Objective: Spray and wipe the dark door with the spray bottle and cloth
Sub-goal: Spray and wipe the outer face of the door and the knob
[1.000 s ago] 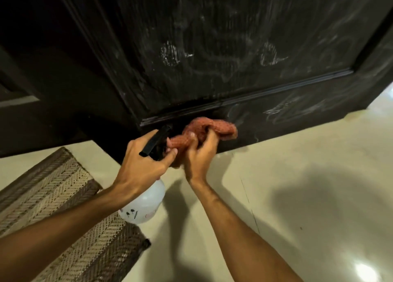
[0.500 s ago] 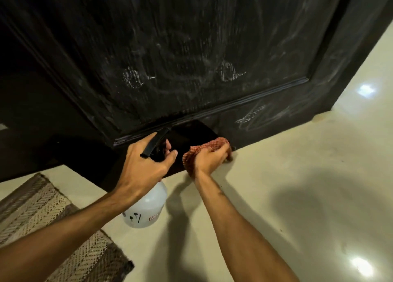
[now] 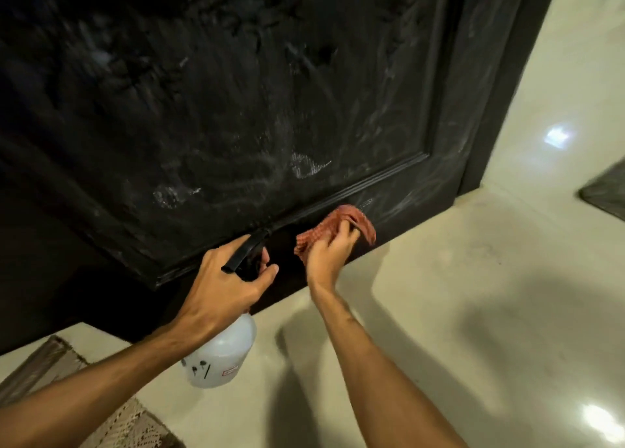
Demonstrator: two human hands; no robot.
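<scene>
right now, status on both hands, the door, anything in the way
Left hand grips spray bottle. Right hand holds cloth at dark door bottom rail. White smears on panel above. Rug lower left, off the work area.

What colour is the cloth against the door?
The crumpled woven cloth is reddish-orange with a fine check; head view.

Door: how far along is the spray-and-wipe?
Done: a dark, streak-free patch on the bottom rail left of the cloth. In hand: right hand presses the cloth on that rail; left hand grips the spray bottle. Left: whitish smears across the door panel and the rail right of the cloth.
</scene>
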